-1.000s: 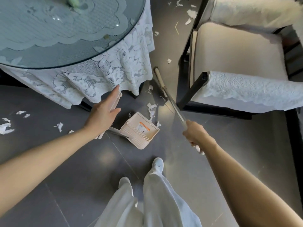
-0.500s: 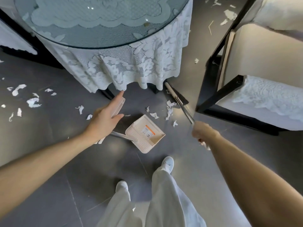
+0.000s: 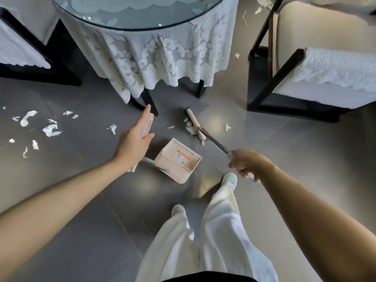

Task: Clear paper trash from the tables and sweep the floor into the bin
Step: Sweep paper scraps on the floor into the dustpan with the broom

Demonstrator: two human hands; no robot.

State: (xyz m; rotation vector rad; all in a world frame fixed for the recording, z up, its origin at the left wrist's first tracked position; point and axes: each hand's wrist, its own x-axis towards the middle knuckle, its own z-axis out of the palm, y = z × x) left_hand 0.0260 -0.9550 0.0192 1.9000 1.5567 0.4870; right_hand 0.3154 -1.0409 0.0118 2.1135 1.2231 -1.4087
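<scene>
My left hand holds the pale upright handle of the beige dustpan, index finger straight along it and thumb at its side. The pan sits on the grey floor with its mouth turned toward the broom. My right hand grips the metal broom stick. The cream broom head rests on the floor past the pan, with torn paper scraps bunched against it. More paper scraps lie scattered at the left.
A round glass table with a lace cloth stands ahead, its dark legs just past the broom. A white cushioned chair with a black frame is at the right, another chair at the left. Scraps lie by the chair. My feet are below the pan.
The broom head has been drawn back from beside the chair toward the dustpan, dragging scraps with it. The view has shifted so more floor at the left shows. The left hand stays on the handle.
</scene>
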